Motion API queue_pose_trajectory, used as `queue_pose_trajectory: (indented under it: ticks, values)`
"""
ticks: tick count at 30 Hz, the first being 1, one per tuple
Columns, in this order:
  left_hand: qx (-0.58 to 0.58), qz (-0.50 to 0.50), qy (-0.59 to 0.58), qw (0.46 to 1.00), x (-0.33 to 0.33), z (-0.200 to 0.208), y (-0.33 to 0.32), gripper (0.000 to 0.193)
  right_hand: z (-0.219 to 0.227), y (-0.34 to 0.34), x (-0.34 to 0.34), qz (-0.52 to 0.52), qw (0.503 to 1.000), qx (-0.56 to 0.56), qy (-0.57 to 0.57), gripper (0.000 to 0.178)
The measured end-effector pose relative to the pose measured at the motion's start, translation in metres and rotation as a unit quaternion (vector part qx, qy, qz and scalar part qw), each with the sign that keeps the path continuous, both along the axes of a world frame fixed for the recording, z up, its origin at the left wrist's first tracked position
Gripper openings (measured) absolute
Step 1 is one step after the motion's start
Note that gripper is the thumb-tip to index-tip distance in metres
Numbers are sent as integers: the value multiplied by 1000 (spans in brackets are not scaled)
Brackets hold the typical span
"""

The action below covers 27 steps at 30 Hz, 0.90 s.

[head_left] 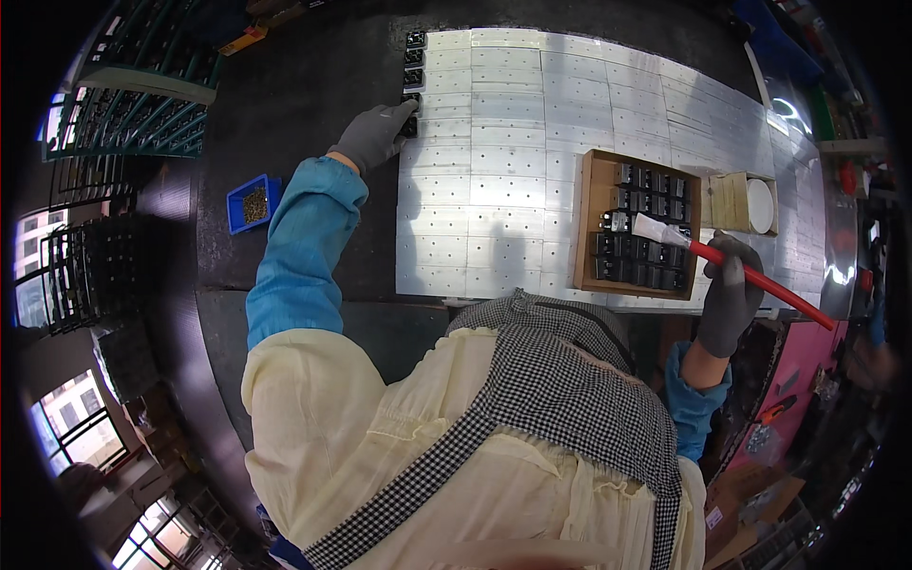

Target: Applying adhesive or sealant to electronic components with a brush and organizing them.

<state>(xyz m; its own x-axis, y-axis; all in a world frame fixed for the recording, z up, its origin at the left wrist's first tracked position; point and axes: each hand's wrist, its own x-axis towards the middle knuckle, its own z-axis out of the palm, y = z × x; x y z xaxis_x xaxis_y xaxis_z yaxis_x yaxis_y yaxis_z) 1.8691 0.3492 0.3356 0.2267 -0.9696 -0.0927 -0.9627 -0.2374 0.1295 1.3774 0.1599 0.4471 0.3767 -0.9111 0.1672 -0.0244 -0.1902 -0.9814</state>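
My left hand [373, 136], in a grey glove, reaches to the left edge of the silvery metal plates. Its fingers are closed at a small black block [410, 124], partly hiding it. More black blocks [414, 57] stand in a column beyond it along the same edge. My right hand [731, 290], also gloved in grey, grips a paint brush [760, 280] by its red handle. The pale bristles point left, over a cardboard tray [588, 195] holding rows of similar black blocks [654, 201].
The metal plates [503, 195] cover much of the dark table [299, 104]. To the left stands a blue bin [234, 211] of small brassy parts. Right of the cardboard tray is a box [730, 201] with a round white piece. Racks [133, 123] stand at the far left.
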Motion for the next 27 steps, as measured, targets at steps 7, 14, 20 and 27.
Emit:
queue_pose_trajectory:
  ticks: [7, 14, 20, 27]
  values:
    - [-34, -4, 3, 999, 1, -11, 3, 59, 4, 1, -1, 1, 1000, -1, 9, 27]
    - [-98, 35, 28, 994, -22, 8, 8, 60, 8, -6, -11, -2, 998, -2, -59, 25]
    - [-243, -7, 163, 956, -145, 44, -21, 52, 9, -20, -31, -55, 993, -2, -105, 24]
    - [-111, -112, 133, 978, -295, 39, -89, 60, 4, -21, -52, -26, 989, 31, -143, 24]
